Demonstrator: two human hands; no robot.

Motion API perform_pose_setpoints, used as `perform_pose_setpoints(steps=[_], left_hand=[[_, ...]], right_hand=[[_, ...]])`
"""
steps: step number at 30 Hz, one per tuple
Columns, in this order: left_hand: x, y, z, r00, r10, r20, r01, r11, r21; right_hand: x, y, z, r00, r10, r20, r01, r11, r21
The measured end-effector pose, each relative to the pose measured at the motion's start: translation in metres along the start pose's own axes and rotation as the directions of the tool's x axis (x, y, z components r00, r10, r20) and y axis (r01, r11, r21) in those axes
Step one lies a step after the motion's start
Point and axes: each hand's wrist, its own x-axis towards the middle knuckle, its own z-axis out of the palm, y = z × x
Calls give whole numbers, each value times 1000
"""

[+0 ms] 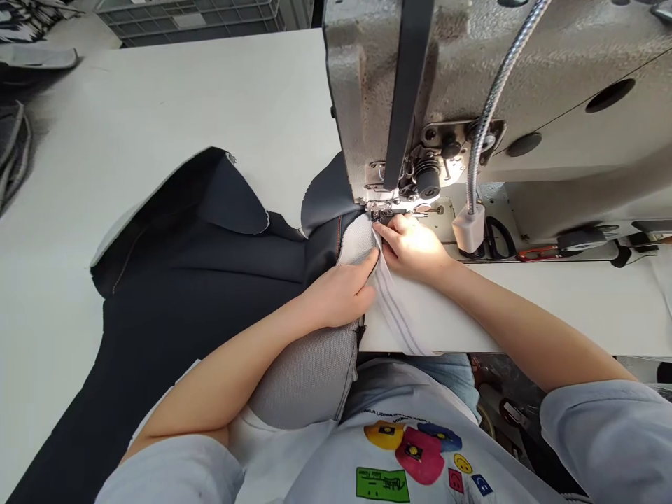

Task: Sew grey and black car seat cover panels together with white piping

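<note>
A large dark navy cover (199,280) with a grey mesh backing (315,371) lies across the white table and runs under the presser foot (386,206) of a grey industrial sewing machine (472,77). My left hand (341,290) rests on the grey mesh, fingers together, pressing it and a white striped tape (396,308) flat. My right hand (412,245) pinches the tape and fabric edge just in front of the presser foot. An orange stitch line (339,234) shows on the dark fabric near the needle.
The white table (131,126) stretches to the left and back. A grey plastic crate (194,17) stands at the far edge. Dark fabric pieces (13,147) lie at the far left. A flexible lamp arm (493,105) hangs from the machine; black scissors (498,238) lie on its bed.
</note>
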Motion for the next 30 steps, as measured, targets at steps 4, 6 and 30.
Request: perform_pose_setpoints(steps=[4,6,30], left_hand=[[4,5,3,1000,-31,-6,31,998,53],[8,9,6,996,-62,-60,68,993,100],[-60,36,94,921,184,-344,-8,891,454]], right_hand=[[0,1,5,998,-14,-54,16,999,32],[-3,3,9,995,-24,-95,30,998,56],[-19,11,-24,976,-144,165,80,936,342]])
